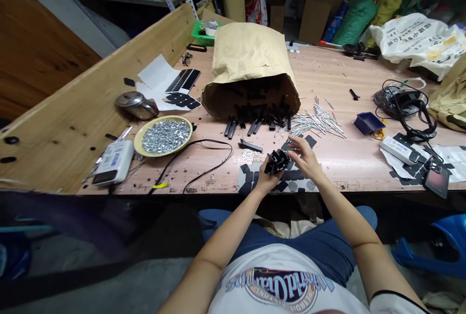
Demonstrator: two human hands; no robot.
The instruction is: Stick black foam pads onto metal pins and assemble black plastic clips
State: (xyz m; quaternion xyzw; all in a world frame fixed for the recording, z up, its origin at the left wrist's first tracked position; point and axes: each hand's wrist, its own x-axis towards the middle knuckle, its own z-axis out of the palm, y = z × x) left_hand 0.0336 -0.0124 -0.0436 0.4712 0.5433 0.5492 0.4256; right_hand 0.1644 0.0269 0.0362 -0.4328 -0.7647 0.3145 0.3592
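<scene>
My left hand (267, 181) is closed around a bundle of black plastic parts (277, 161), held upright above the front of the table. My right hand (307, 159) is just to the right of the bundle, its fingers apart and one fingertip close to the parts. I cannot tell whether it touches them. Beneath both hands lies a sheet with black adhesive pads (291, 178). A single black plastic part (250, 146) rests beyond the left hand, beside a scatter of small white pieces (247, 157).
A brown paper sack (251, 52) lies with its mouth toward me, black parts spilling out. To its right is a pile of thin metal rods (316, 122). A yellow bowl (136, 146) of small metal pieces, a white device (115, 161) and a blue tray (367, 123) stand around.
</scene>
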